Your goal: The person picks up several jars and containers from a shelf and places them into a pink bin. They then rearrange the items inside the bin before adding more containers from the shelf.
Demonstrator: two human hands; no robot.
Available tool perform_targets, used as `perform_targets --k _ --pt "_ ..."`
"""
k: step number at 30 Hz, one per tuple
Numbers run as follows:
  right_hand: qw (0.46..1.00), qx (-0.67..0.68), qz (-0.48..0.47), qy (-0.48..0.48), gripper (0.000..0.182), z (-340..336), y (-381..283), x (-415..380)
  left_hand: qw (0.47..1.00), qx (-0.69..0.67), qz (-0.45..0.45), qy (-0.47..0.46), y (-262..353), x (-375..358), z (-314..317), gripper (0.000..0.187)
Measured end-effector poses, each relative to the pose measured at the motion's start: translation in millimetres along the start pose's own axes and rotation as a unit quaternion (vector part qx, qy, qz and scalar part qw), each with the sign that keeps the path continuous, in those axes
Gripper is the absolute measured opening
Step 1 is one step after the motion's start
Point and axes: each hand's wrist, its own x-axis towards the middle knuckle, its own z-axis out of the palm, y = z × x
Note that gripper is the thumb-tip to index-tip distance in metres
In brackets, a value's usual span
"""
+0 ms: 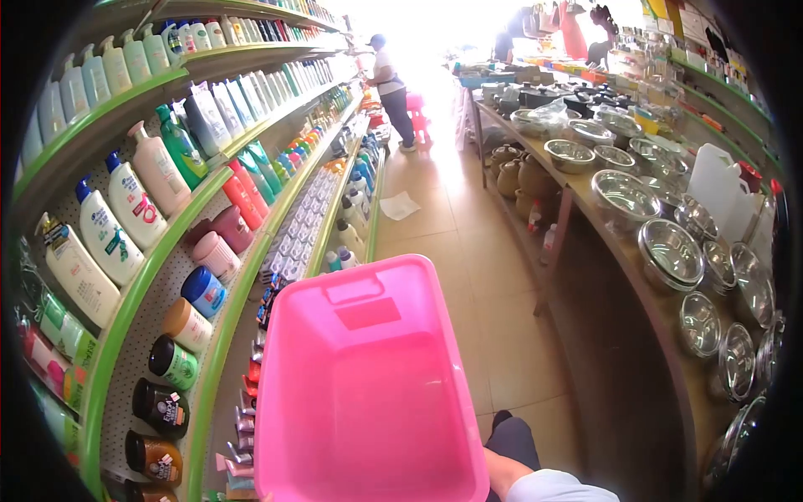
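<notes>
A pink plastic bin with a handle slot in its far end is held up in front of me, its inside facing me and nothing in it. My right hand reaches behind the bin's lower right side and supports it; the bin hides its fingers. Of my left hand, at most a sliver shows by the bin's lower left corner, too little to make out its fingers.
Shelves with green edges hold bottles and jars on the left. Metal bowls and lids cover a long table on the right. A tiled aisle runs between, with a paper on the floor. A person stands farther along.
</notes>
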Motion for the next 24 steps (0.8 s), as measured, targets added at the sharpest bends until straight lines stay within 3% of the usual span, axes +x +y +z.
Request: perform_targets --k 8,10,14,16,17,20,22,24 --pt "0.997 0.049 -0.02 -0.058 0.055 25 22 43 0.999 0.036 0.011 0.034 -11 18 -29 0.044" --pt "0.996 0.055 -0.025 -0.068 0.055 27 24 49 0.999 0.01 -0.014 0.047 4 -5 1 0.044" --pt "0.994 0.075 -0.034 -0.074 0.057 22 32 53 0.998 0.02 -0.029 0.053 -10 8 -16 0.046" --pt "0.993 0.085 -0.043 -0.075 0.057 18 33 54 0.997 0.028 -0.002 -0.073 -24 30 -41 0.047" --pt "0.992 0.09 -0.049 -0.076 0.057 17 32 55 0.997 0.029 -0.002 -0.072 -27 29 -41 0.047" --pt "0.989 0.099 -0.075 -0.079 0.058 12 19 62 0.998 0.006 0.007 -0.057 -27 13 -1 0.046" --pt "0.987 0.104 -0.094 -0.08 0.059 7 9 64 0.998 0.051 0.0 0.022 -26 3 19 0.046" --pt "0.985 0.108 -0.11 -0.082 0.059 4 0 64 0.999 0.043 -0.004 0.003 -27 3 29 0.045"
